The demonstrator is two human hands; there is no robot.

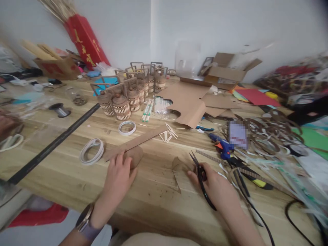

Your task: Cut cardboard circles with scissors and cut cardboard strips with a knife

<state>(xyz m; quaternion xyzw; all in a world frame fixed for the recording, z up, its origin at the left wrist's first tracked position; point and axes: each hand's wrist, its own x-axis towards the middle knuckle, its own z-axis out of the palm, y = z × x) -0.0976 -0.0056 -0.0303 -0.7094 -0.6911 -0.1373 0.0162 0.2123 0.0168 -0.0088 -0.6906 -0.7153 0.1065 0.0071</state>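
My left hand [119,176], with a watch on the wrist, is at a rounded piece of brown cardboard [135,157]. Its fingers are bent over the piece, and the thumb lies along the near edge. Just beyond the fingertips, a long cardboard strip [146,139] slants across the tabletop. My right hand [214,182] is closed around black-handled scissors [201,176], their blades pointing away and slightly apart. By those blades lies a curved, thin brown scrap [176,171], with dark crumbs scattered between both hands.
White tape rolls [92,151] lie left of centre, short sticks [168,133] beyond the strip. Several small lantern-like baskets [121,107] stand farther back near cardboard sheets [189,99]. A blue glue gun [222,147], cutter [252,172] and coiled strips [263,133] crowd the right. Another person's hand [7,123] shows far left.
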